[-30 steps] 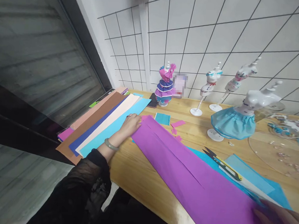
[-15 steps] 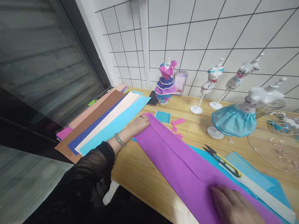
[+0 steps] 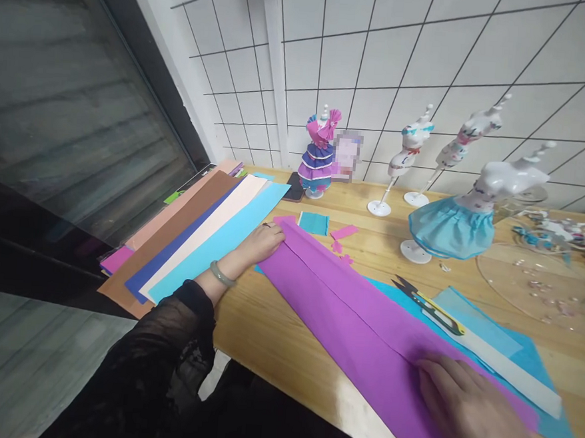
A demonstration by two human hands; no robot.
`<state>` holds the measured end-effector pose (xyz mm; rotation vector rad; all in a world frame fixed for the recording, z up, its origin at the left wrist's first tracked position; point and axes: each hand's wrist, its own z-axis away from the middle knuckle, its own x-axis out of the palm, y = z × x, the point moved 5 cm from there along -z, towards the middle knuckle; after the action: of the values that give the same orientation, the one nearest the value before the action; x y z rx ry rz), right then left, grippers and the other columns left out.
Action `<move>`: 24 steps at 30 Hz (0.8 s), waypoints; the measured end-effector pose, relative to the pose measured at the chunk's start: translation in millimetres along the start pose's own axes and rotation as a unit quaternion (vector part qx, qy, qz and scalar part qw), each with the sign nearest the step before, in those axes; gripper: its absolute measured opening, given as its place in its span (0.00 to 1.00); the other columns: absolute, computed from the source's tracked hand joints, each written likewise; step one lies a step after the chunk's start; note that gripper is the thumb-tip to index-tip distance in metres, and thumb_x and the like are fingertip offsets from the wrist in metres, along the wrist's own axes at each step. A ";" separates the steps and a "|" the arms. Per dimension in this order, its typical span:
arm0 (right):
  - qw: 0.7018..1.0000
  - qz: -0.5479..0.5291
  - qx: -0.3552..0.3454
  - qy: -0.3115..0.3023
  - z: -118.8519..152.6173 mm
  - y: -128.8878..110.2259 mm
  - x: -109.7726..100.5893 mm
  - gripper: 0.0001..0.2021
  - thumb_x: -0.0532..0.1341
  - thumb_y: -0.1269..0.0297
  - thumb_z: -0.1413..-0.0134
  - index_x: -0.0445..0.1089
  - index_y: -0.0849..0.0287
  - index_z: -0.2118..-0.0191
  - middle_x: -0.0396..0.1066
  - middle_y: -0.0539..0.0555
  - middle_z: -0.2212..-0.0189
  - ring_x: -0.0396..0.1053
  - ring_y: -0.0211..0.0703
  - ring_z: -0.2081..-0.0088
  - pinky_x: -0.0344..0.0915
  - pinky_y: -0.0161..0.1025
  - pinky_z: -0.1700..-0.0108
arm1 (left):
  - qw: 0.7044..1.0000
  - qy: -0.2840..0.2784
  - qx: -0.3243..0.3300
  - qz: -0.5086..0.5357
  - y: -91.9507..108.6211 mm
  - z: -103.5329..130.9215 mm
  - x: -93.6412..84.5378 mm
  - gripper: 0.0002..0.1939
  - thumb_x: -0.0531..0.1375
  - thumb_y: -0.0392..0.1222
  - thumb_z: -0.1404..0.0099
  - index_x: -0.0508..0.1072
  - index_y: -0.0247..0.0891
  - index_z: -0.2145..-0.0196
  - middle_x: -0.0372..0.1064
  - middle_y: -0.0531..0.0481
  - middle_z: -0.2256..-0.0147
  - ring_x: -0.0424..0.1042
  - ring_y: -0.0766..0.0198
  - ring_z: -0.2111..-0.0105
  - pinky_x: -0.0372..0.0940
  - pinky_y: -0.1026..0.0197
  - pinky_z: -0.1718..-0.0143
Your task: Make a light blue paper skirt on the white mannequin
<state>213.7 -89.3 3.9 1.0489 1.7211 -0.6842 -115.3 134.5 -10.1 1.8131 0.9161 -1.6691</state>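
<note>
A long purple sheet [image 3: 345, 323], of thin cloth or crepe paper, lies slantwise over the table with a fold line along its length. At its far end my left hand [image 3: 263, 242], closed on the edge, wears a ring and a bangle. My right hand [image 3: 470, 405] is over the near part, its bent fingers pinched at the fold; the fingertips are partly hidden. Beneath the purple sheet a blue sheet [image 3: 553, 404] sticks out on the right. Yellow-and-black thread snips [image 3: 434, 309] rest on a white strip [image 3: 512, 374] beside the purple sheet.
Left of my arm lie fanned coloured sheets [image 3: 180, 244]. Behind stand a dressed mini mannequin [image 3: 317, 157], one in a blue skirt [image 3: 452, 227], and two slimmer ones [image 3: 402, 156]. Small pink cutouts [image 3: 343, 252], a teal piece [image 3: 315, 223] and a clear plate [image 3: 528, 282] with beads are on the table.
The fold line on the purple sheet now runs on to my right fingertips, and the sheet looks straighter. The whole view has shifted slightly; both hands keep their places on the sheet.
</note>
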 end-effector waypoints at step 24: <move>0.992 -0.110 0.019 -0.064 -49.8 -18.8 58.3 0.25 0.50 0.54 0.36 0.64 0.63 0.40 0.62 0.63 0.40 0.56 0.55 0.37 0.59 0.54 0.40 | 0.996 -0.039 0.027 0.075 92.5 -17.3 14.7 0.30 0.45 0.57 0.30 0.57 0.37 0.37 0.52 0.39 0.36 0.49 0.51 0.35 0.48 0.48 0.37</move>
<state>165.9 -37.8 -32.1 0.8295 1.7307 -0.9080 -33.4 89.9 -29.6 1.7917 0.6895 -1.6723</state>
